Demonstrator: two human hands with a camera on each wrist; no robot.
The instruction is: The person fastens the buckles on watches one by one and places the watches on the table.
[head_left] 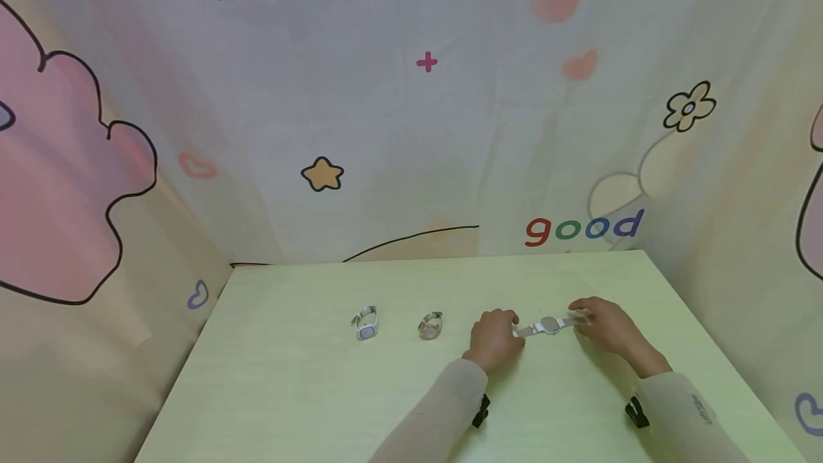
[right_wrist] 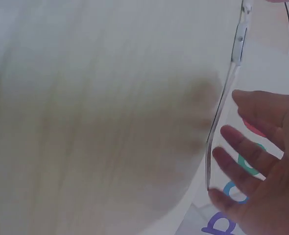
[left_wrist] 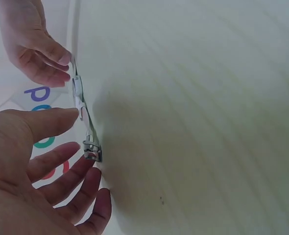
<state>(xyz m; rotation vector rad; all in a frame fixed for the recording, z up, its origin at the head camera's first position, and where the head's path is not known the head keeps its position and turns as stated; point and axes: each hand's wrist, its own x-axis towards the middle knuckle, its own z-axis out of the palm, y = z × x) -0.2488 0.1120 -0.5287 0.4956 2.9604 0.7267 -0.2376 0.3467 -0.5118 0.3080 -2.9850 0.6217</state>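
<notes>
On the counter [head_left: 289, 391], the work looks partly done: the left hand [head_left: 495, 340] and right hand [head_left: 607, 327] flank the outstretched watch [head_left: 550, 325], fingers loosely parted, seemingly clasping nothing. It lies at length on the counter, perhaps needing only final adjustment. Leftward, the white watch [head_left: 367, 332] and smaller gold-rimmed watch [head_left: 430, 331] sit with straps looped; whether they are finished, I cannot tell.

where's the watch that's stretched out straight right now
In the head view, the stretched-out watch is right of centre, below the printed word "good" and right of the gold-toned looped watch.
</notes>
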